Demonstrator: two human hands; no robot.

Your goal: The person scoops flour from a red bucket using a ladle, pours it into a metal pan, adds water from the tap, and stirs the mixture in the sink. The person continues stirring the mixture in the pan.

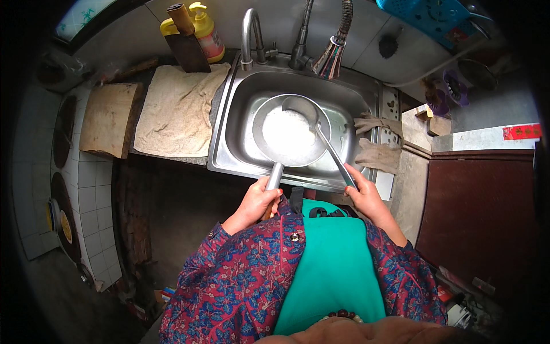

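Note:
My left hand grips the handle of a round metal pan, which is over the stainless steel sink. A bright, whitish area fills the pan's middle; glare hides whether it is liquid or a reflection. In my right hand is the handle of a metal ladle or wok spatula, its broad head inside the pan near the far right side. Behind the pan stand a curved metal faucet and a second tap with a flexible hose and spray head.
Left of the sink lie a beige cloth and a thick wooden chopping board. A cleaver stands before a yellow pump bottle. Brownish gloves or cloths hang over the sink's right edge. A blue plastic basket is up right.

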